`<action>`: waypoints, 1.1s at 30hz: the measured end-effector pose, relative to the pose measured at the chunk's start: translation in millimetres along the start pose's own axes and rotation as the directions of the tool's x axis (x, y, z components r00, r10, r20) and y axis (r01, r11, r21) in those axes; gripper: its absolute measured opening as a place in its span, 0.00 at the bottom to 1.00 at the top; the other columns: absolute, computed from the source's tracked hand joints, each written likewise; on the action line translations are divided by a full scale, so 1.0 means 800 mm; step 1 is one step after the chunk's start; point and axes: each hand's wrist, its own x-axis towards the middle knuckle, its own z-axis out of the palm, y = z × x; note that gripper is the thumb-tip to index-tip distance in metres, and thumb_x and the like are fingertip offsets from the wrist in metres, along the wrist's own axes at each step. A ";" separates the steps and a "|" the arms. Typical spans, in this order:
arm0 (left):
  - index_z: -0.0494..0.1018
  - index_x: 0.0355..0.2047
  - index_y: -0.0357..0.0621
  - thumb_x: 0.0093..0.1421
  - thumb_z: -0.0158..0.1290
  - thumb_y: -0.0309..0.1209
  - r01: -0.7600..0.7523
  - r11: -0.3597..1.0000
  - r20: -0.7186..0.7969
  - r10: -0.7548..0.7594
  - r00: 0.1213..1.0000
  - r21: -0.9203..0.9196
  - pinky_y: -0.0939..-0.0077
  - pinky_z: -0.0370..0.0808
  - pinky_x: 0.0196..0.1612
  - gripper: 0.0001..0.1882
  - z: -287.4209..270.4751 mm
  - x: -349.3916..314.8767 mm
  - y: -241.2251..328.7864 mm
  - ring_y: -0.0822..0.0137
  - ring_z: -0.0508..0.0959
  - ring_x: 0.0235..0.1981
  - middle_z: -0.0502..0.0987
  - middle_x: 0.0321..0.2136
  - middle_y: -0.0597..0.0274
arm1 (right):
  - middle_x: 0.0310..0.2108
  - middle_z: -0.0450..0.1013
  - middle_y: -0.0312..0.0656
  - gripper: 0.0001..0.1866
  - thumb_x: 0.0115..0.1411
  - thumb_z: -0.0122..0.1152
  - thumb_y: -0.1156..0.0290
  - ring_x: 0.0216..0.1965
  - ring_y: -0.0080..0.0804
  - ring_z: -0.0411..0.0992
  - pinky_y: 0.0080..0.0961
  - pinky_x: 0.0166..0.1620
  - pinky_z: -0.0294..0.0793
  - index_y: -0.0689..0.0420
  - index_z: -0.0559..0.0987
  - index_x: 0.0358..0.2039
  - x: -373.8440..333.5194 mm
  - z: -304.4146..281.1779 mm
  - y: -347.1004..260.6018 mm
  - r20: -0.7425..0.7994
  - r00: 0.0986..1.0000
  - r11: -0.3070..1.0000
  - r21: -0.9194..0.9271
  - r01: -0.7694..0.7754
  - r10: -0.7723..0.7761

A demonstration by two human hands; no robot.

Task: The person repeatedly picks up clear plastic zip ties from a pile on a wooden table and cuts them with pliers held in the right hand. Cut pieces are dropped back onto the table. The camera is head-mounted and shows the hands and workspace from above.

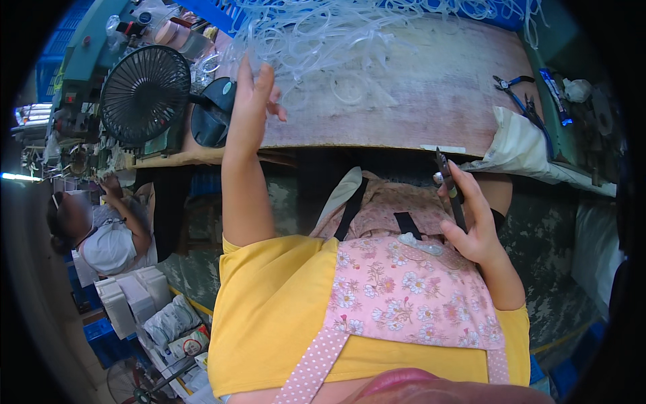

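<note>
My left hand [254,97] reaches over the far left part of the table, its fingers apart. Its fingertips are at the edge of a tangled heap of clear plastic tubing-like pieces [303,40]; I cannot tell whether they touch one. In front of my apron, close to the table's front edge, my right hand [476,222] is closed around dark, slim snips [449,183], their pointed tip facing away from me. A small clear plastic piece [420,244] lies on the apron near that hand.
A black fan [147,93] stands left of my left forearm. Blue-handled pliers [518,94] and a white cloth-like bag [517,145] lie at the table's right end. Blue crates [212,12] border the back. Another person [111,229] sits far left.
</note>
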 end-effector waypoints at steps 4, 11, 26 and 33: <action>0.46 0.69 0.49 0.62 0.46 0.30 -0.037 0.854 0.195 0.160 0.968 -0.519 0.78 0.70 0.28 0.36 0.073 -0.031 -0.007 0.72 0.69 0.34 0.66 0.46 0.54 | 0.48 0.63 0.46 0.50 0.46 0.68 0.66 0.44 0.33 0.65 0.28 0.49 0.66 0.57 0.52 0.68 0.006 0.010 -0.014 -0.041 0.975 0.921 0.338 -0.191 0.218; 0.49 0.69 0.51 0.53 0.44 0.26 0.025 0.479 0.139 0.203 0.969 -0.877 0.74 0.68 0.39 0.41 0.129 -0.071 -0.023 0.69 0.68 0.34 0.66 0.43 0.57 | 0.43 0.66 0.48 0.39 0.41 0.68 0.73 0.36 0.44 0.68 0.33 0.40 0.71 0.49 0.72 0.58 0.028 0.017 -0.040 0.065 0.986 0.848 -0.502 0.168 -0.156; 0.49 0.69 0.52 0.47 0.47 0.29 -0.037 0.528 0.089 0.211 0.973 -0.849 0.77 0.68 0.36 0.45 0.140 -0.083 -0.019 0.70 0.66 0.29 0.64 0.38 0.59 | 0.40 0.66 0.45 0.41 0.35 0.70 0.74 0.32 0.40 0.68 0.34 0.34 0.70 0.46 0.74 0.56 0.024 0.022 -0.044 0.142 0.978 0.784 -0.585 0.209 -0.155; 0.52 0.67 0.46 0.49 0.46 0.31 0.229 0.476 0.297 0.072 0.952 -0.849 0.76 0.67 0.37 0.41 0.136 -0.075 -0.015 0.71 0.65 0.29 0.64 0.37 0.59 | 0.37 0.66 0.44 0.43 0.33 0.71 0.77 0.34 0.40 0.69 0.31 0.34 0.72 0.43 0.74 0.56 0.023 0.019 -0.028 0.184 0.967 0.709 -0.658 0.255 -0.177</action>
